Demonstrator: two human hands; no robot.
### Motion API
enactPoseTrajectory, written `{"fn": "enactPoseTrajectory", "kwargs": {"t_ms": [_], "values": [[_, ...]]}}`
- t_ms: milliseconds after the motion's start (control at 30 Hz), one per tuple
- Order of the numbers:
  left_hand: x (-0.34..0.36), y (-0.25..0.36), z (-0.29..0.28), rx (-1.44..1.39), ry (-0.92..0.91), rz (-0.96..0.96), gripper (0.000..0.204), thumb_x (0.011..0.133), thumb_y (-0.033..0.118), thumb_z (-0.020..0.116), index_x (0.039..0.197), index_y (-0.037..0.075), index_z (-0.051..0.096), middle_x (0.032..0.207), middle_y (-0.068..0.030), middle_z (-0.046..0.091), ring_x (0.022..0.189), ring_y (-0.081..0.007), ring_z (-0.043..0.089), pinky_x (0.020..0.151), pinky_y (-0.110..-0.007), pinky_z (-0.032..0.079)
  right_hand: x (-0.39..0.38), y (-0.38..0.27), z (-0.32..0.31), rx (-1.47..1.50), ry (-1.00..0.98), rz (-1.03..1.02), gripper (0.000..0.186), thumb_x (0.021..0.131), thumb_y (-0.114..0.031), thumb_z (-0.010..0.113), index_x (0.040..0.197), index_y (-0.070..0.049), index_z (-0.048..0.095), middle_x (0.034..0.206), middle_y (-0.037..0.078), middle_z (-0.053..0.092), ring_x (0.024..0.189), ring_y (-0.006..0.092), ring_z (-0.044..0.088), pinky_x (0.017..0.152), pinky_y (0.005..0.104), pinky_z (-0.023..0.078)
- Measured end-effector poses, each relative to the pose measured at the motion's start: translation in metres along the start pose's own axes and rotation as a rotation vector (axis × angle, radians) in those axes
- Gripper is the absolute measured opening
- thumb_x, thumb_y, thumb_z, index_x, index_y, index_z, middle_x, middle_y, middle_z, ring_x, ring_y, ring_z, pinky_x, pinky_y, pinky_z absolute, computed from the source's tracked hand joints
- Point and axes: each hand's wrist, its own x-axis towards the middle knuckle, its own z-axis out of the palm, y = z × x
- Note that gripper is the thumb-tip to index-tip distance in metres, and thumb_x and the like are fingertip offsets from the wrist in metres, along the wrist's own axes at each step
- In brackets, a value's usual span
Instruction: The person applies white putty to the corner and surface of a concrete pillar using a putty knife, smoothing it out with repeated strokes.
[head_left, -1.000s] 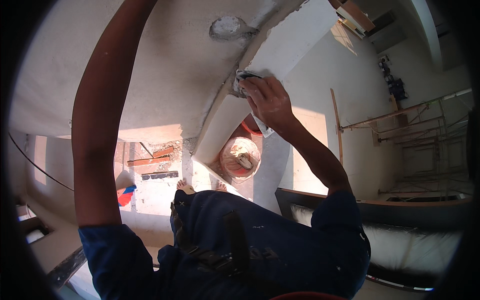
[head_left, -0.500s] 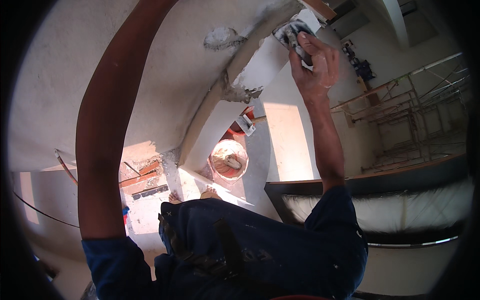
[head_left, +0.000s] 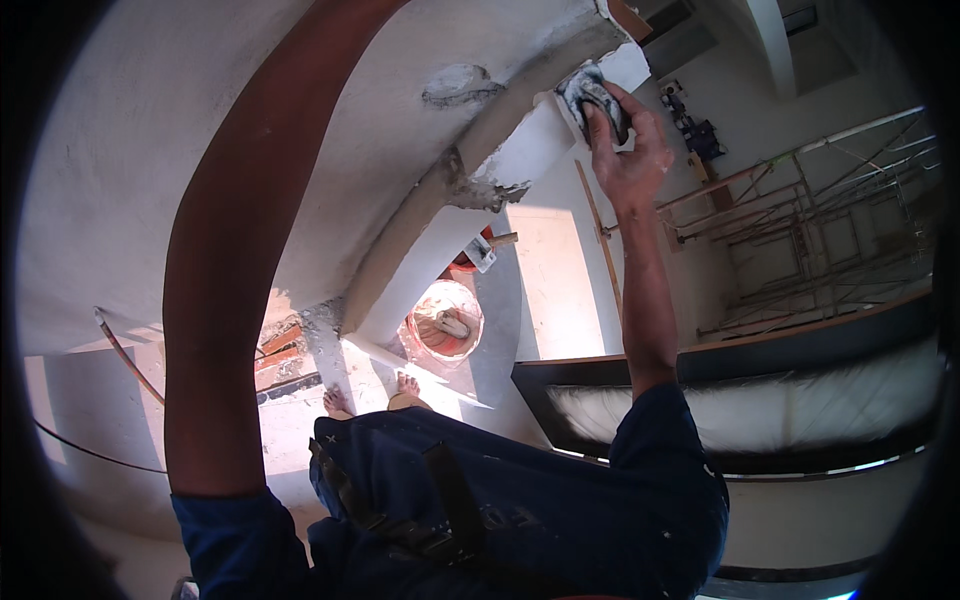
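- over the last second, the right hand (head_left: 638, 160) has left the rough patch (head_left: 482, 192) at 12 o'clock and gone outward along the white strip (head_left: 530, 143); over the last half second it has dipped back slightly toward that patch.
- the camera has shifted too, so some of the drift in the frame is the head's.
- for the work, this seems to mean that the strip's outer stretch is now being attended to, while the rough patch lies uncovered, its broken edge in plain sight.
- the smeared pad (head_left: 588, 98), mottled white, grey and black, is at 1 o'clock, over the strip's outer part; whether it touches the surface cannot be told.
- its long axis seems to run from 11 toward 5 o'clock, across the strip, which lies from 1 to 7; the free end points to 11, the gripped end to 5.
- the right thumb and fingers are parted only by the pad's thickness, pinching its near end; the wrist comes in from 6 o'clock.
- the left forearm (head_left: 240, 250) climbs past 10 o'clock and leaves at the top; the left hand is out of view, so its grip cannot be told.
- near the centre, a bucket (head_left: 440, 291) sits toward 8 o'clock and a flat-bladed tool (head_left: 482, 255) toward 12.
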Motion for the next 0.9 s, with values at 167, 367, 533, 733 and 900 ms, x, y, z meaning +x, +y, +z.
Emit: {"fn": "enactPoseTrajectory", "kwargs": {"t_ms": [167,367,533,733,900], "values": [[-0.005,0.002,0.005,0.003,0.011,-0.006,0.032,0.071,0.024,0.074,0.099,0.01,0.066,0.122,-0.0092,0.059,0.123,-0.0312,0.052,0.114,-0.057,0.036,-0.073,-0.016,0.018,-0.005,-0.459,-0.171,0.035,0.081,-0.008,0.08,0.116,-0.008,0.071,0.104,0.009,0.075,0.087,0.0291,0.066,0.079,0.0377,0.056],[-0.007,0.001,0.006,0.03,0.012,-0.015,0.031,0.072,0.024,0.074,0.099,0.011,0.067,0.122,-0.0097,0.061,0.128,-0.0322,0.051,0.114,-0.057,0.036,0.01,-0.044,-0.009,-0.208,-0.183,-0.314,0.033,0.085,-0.01,0.078,0.117,-0.007,0.071,0.095,0.01,0.075,0.075,0.0294,0.064,0.071,0.0398,0.055],[-0.005,-0.005,0.005,0.003,0.055,0.009,0.029,0.072,0.023,0.073,0.097,0.011,0.066,0.12,-0.0092,0.062,0.128,-0.0316,0.052,0.114,-0.056,0.036,0.079,-0.076,-0.008,-0.479,-0.351,-0.212,0.019,0.087,-0.022,0.072,0.099,-0.007,0.075,0.082,0.017,0.074,0.075,0.0376,0.072,0.071,0.0439,0.06],[-0.004,0.002,0.008,-0.03,0.057,-0.024,0.025,0.072,0.021,0.072,0.093,0.011,0.065,0.119,-0.0091,0.062,0.128,-0.0312,0.053,0.114,-0.055,0.036,0.05,-0.072,0.046,-0.624,-0.62,-0.165,0.022,0.089,-0.02,0.064,0.091,0.001,0.072,0.079,0.026,0.072,0.081,0.0426,0.073,0.079,0.0497,0.059],[-0.005,0.0,0.008,-0.033,0.075,-0.029,0.024,0.072,0.02,0.072,0.093,0.011,0.065,0.118,-0.0096,0.063,0.127,-0.0309,0.054,0.114,-0.055,0.037,0.01,-0.08,0.053,-0.375,-0.853,-0.065,0.022,0.089,-0.021,0.065,0.097,-0.002,0.072,0.085,0.023,0.073,0.086,0.0393,0.072,0.08,0.0488,0.057]]}}
